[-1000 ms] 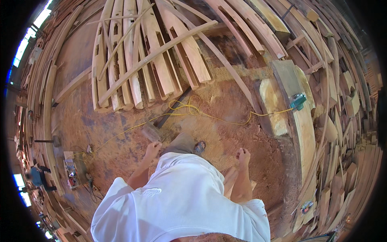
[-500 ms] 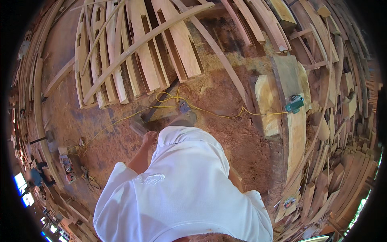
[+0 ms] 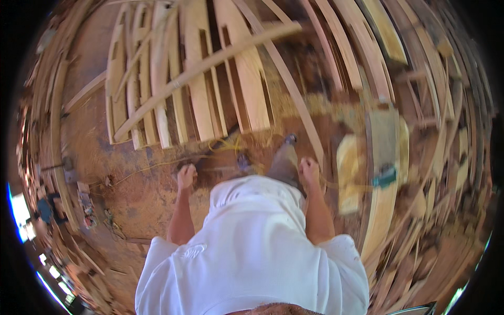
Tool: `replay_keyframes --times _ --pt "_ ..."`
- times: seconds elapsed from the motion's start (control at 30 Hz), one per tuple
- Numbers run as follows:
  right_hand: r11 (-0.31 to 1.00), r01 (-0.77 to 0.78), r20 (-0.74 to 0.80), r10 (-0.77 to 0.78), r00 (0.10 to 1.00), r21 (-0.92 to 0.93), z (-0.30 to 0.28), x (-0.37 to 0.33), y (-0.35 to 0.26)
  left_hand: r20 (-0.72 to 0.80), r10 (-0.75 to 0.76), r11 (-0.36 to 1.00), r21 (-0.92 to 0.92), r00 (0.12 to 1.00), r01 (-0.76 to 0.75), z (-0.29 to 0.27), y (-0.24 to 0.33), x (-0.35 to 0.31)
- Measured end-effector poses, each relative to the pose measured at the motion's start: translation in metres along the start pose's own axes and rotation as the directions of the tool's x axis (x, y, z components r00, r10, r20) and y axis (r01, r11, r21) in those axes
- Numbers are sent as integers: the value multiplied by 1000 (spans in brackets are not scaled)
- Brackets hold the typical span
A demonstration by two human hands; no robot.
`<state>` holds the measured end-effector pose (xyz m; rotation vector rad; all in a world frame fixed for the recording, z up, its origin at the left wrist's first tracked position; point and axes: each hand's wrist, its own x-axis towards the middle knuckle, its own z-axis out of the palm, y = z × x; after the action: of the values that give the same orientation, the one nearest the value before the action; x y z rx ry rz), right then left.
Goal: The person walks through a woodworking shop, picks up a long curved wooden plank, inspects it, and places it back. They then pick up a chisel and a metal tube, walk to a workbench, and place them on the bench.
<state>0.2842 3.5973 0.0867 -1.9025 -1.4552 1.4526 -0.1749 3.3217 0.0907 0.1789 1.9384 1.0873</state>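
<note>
Narrow wooden batten (image 3: 296, 100) lies aslant beyond the person, its near end coming down just beside the right hand (image 3: 310, 170); whether the two touch cannot be told. That hand is raised in front of the right thigh, its fingers curled inward, and nothing shows in its grasp. The left hand (image 3: 187, 176) is out in front on the other side, well apart from the right, its fingers likewise bent in. Blur hides exactly how far either set of fingers is closed and whether anything small is inside. A dark object shows just behind the left hand, too smeared to name.

Yellow cord (image 3: 226, 147) runs loosely across the sawdust-strewn floor (image 3: 121, 152), tangled near the feet. Beyond it, mortised timbers (image 3: 199, 100) lie side by side, ends toward the person, with a long pole (image 3: 210, 65) resting diagonally across them. To the right, a teal power tool (image 3: 385, 177) sits on a long timber (image 3: 380, 215), grey at its far part and paler nearer. A thick, pale wood block (image 3: 349, 173) lies alongside. The person wears a white shirt (image 3: 257, 236).
</note>
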Motion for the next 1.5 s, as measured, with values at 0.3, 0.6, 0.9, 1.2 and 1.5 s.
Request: replay_keyframes --times 0.3,0.6,0.9,1.2,1.5 --pt "919 280 471 -123 874 -279 16 206 16 -429 -502 862 -319 750 394 84 -65 -81" --pt "884 95 501 168 849 -458 -78 360 -163 -426 -288 945 -270 858 183 287 -24 -106" --pt "871 318 688 30 725 -374 9 341 -187 -454 -542 820 -472 707 325 278 -53 -85" --pt "590 694 810 -112 576 -412 77 273 -222 -287 -592 700 -646 753 303 228 -54 -86" --pt "604 529 710 87 699 -596 77 417 -185 -526 -348 922 -344 776 180 229 19 -48"
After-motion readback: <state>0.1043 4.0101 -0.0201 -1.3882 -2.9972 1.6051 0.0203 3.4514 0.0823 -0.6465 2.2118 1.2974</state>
